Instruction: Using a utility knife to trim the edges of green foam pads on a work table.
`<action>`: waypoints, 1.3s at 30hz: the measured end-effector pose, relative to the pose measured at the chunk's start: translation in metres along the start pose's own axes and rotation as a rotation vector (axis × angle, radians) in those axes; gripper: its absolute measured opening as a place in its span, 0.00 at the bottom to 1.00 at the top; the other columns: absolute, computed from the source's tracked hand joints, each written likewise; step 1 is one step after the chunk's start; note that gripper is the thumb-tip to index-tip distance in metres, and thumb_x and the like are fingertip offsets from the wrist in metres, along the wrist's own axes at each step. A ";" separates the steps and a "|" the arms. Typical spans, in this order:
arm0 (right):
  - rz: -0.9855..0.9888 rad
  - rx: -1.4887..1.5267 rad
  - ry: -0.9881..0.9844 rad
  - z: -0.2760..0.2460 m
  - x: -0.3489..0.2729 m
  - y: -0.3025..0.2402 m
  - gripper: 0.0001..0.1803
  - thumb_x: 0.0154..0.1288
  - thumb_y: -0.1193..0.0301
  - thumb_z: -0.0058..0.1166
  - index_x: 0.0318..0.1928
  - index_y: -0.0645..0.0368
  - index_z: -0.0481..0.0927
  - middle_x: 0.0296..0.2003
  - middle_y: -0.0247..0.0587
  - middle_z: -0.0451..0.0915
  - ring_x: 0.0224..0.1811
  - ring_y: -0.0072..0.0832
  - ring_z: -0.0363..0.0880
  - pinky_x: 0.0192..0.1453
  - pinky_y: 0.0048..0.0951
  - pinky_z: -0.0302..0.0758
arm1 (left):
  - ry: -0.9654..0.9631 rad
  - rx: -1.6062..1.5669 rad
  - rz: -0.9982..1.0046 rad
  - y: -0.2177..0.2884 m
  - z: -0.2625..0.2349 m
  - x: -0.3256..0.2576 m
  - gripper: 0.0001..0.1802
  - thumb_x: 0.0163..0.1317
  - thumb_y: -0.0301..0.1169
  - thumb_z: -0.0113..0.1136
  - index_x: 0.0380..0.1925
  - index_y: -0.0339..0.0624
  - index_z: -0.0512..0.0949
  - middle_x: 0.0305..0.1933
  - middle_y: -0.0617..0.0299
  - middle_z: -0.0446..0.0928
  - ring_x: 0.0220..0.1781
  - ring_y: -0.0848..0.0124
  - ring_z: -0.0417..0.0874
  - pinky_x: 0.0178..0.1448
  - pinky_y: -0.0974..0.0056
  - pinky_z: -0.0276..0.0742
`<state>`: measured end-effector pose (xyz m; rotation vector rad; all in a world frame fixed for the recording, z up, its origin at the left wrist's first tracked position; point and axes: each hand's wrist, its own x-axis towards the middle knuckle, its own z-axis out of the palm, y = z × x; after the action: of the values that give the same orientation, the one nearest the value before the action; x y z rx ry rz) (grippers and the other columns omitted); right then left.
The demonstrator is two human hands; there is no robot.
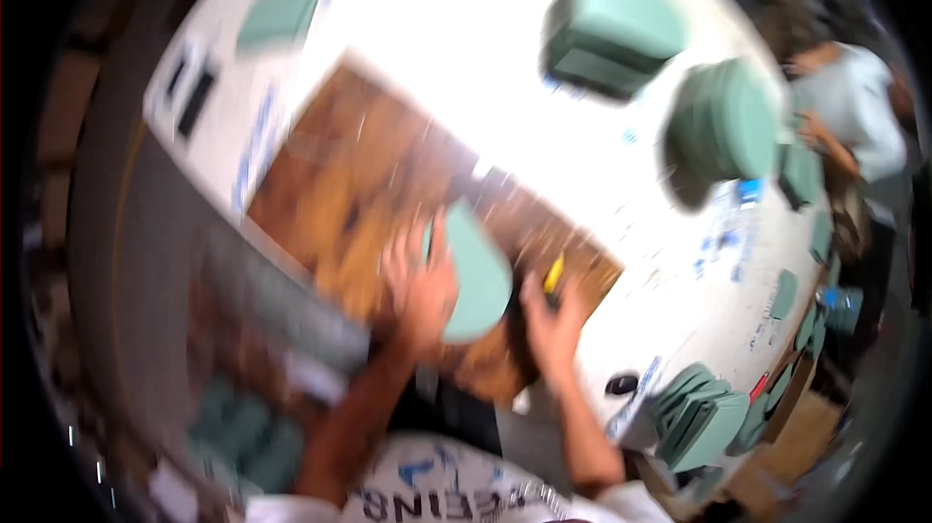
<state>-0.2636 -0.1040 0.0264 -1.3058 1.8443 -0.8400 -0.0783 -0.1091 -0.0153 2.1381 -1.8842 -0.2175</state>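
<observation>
A light green, flat, rounded piece (473,276) lies on a worn brown wooden board (340,149). My left hand (423,282) rests flat at its left side, fingers spread and partly over its edge. To the right of the piece, just apart from it, my right hand (555,319) is closed around a small yellow and black tool (554,274) that looks like a utility knife. Blur hides the tool's tip. The green piece's material is not clear.
Stacks of green pieces stand at the far right (621,23), right (726,120) and near right (704,416) of the white table (485,57). Another green piece (282,11) lies far left, near a black bar (197,101). A person (854,111) works beyond the right edge.
</observation>
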 end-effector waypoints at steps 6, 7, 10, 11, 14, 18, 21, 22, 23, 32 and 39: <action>0.586 0.148 0.013 0.029 -0.181 0.041 0.18 0.73 0.62 0.59 0.42 0.68 0.76 0.32 0.58 0.83 0.35 0.52 0.86 0.35 0.45 0.82 | -0.160 -0.116 0.278 -0.028 0.006 -0.019 0.29 0.71 0.42 0.51 0.71 0.51 0.71 0.76 0.43 0.63 0.77 0.43 0.59 0.78 0.34 0.47; 0.863 0.510 0.018 0.041 -0.200 0.038 0.16 0.75 0.65 0.57 0.46 0.70 0.76 0.38 0.56 0.85 0.41 0.48 0.89 0.39 0.41 0.87 | -0.198 -0.158 0.379 -0.034 0.005 -0.028 0.29 0.71 0.42 0.52 0.71 0.51 0.71 0.76 0.42 0.62 0.77 0.42 0.59 0.77 0.32 0.46; 0.800 0.990 0.390 0.095 -0.238 0.073 0.20 0.76 0.69 0.56 0.57 0.71 0.69 0.50 0.55 0.80 0.51 0.48 0.86 0.43 0.45 0.89 | -0.263 -0.243 0.624 -0.041 -0.007 -0.067 0.30 0.69 0.42 0.56 0.70 0.51 0.71 0.77 0.39 0.60 0.77 0.40 0.59 0.76 0.31 0.49; 0.811 1.182 0.479 0.104 -0.240 0.071 0.19 0.74 0.71 0.58 0.55 0.68 0.66 0.44 0.51 0.81 0.44 0.42 0.87 0.41 0.45 0.90 | -0.296 -0.279 0.706 -0.049 -0.008 -0.076 0.31 0.69 0.44 0.56 0.71 0.51 0.70 0.78 0.39 0.58 0.77 0.39 0.58 0.76 0.30 0.48; 0.757 1.070 0.682 0.130 -0.265 0.081 0.12 0.69 0.77 0.62 0.41 0.62 0.69 0.29 0.41 0.78 0.27 0.31 0.81 0.29 0.36 0.84 | -0.487 -0.285 1.007 -0.069 -0.032 -0.082 0.42 0.69 0.60 0.54 0.77 0.52 0.61 0.82 0.38 0.48 0.82 0.40 0.51 0.77 0.27 0.43; 0.657 0.934 0.784 0.099 -0.262 -0.005 0.12 0.62 0.80 0.66 0.31 0.60 0.72 0.21 0.37 0.75 0.16 0.27 0.75 0.20 0.30 0.73 | -1.005 -0.260 1.475 -0.098 -0.086 -0.049 0.53 0.63 0.66 0.58 0.81 0.53 0.52 0.84 0.43 0.44 0.85 0.46 0.44 0.81 0.32 0.40; 0.561 0.917 0.761 0.086 -0.241 -0.046 0.13 0.64 0.79 0.65 0.33 0.60 0.71 0.23 0.38 0.75 0.18 0.27 0.76 0.20 0.30 0.75 | -0.926 -0.437 1.579 -0.114 -0.092 -0.043 0.47 0.68 0.43 0.61 0.80 0.45 0.49 0.84 0.42 0.47 0.82 0.44 0.54 0.81 0.44 0.54; 0.515 0.953 0.749 0.086 -0.234 -0.049 0.12 0.67 0.75 0.64 0.34 0.59 0.71 0.24 0.37 0.76 0.18 0.26 0.76 0.21 0.29 0.75 | -0.774 -0.511 1.598 -0.113 -0.086 -0.037 0.41 0.65 0.31 0.59 0.77 0.40 0.56 0.81 0.42 0.56 0.80 0.48 0.61 0.78 0.50 0.61; 0.470 0.990 0.739 0.086 -0.223 -0.052 0.12 0.70 0.72 0.63 0.34 0.58 0.72 0.24 0.36 0.76 0.19 0.26 0.76 0.21 0.29 0.75 | -0.652 -0.772 1.477 -0.109 -0.068 -0.032 0.34 0.65 0.30 0.59 0.71 0.40 0.67 0.66 0.40 0.75 0.66 0.46 0.78 0.66 0.52 0.74; 0.123 0.026 0.721 0.081 -0.221 -0.037 0.23 0.80 0.60 0.49 0.60 0.69 0.77 0.46 0.58 0.82 0.46 0.51 0.82 0.53 0.41 0.77 | -0.706 -0.953 0.491 -0.003 -0.021 0.116 0.23 0.77 0.44 0.54 0.51 0.31 0.82 0.47 0.53 0.86 0.50 0.66 0.84 0.57 0.62 0.78; 0.158 -0.134 0.556 0.093 -0.234 0.005 0.21 0.72 0.64 0.59 0.59 0.64 0.79 0.44 0.51 0.78 0.47 0.52 0.79 0.50 0.42 0.77 | -0.190 -0.334 0.800 0.016 0.046 0.086 0.31 0.69 0.42 0.57 0.68 0.38 0.71 0.69 0.30 0.64 0.69 0.36 0.65 0.71 0.38 0.57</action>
<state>-0.1335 0.1118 0.0147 -1.0493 2.4354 -1.0841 -0.0952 -0.2014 -0.0476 1.0708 -2.4301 -0.5182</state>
